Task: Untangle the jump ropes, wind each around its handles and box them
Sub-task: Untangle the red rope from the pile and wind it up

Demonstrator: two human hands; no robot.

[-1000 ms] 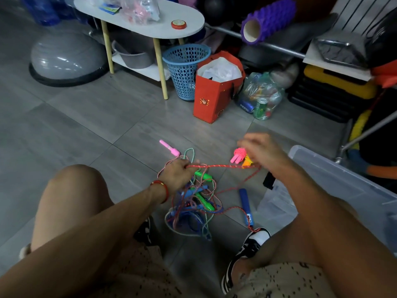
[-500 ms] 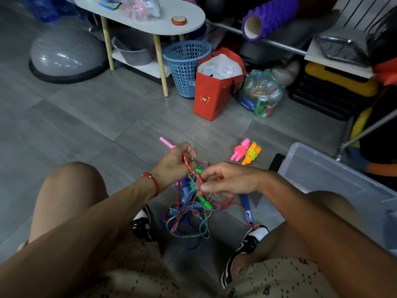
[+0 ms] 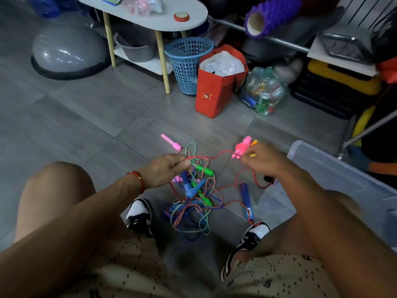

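Person seated on grey tile floor (image 3: 90,117), knees apart, working between the feet. Landmark: the tangle of jump ropes (image 3: 194,203).

Left of the tangle's top edge: left hand (image 3: 165,169), red band at the wrist, thumb and fingers pinching the red rope (image 3: 214,157) just above the heap. A pink handle (image 3: 170,143) lies on the floor beyond that hand.

In the tangle itself: green handle (image 3: 204,170), blue handle (image 3: 190,188), loops of green, blue and red cord crossing over one another, resting on the floor.

Right of the tangle: a second blue handle (image 3: 247,198) lying apart, its long axis running toward the right shoe. Above it, right hand (image 3: 261,161), fingers curled; the red rope leads into it, so it appears clamped on that cord, though blur hides the exact pinch. Just beyond its fingertips, a wound pink bundle (image 3: 241,148) beside an orange one, mostly hidden.

Far right of the tangle: clear plastic box (image 3: 343,168), open.

Key relation: the red rope's free span runs roughly level between the two hands, left to right. Its remainder drops from the right hand back toward the heap. Right hand nearer the box, left nearer the knot. Judgement: untangling is under way, and the red strand is likely not yet free.
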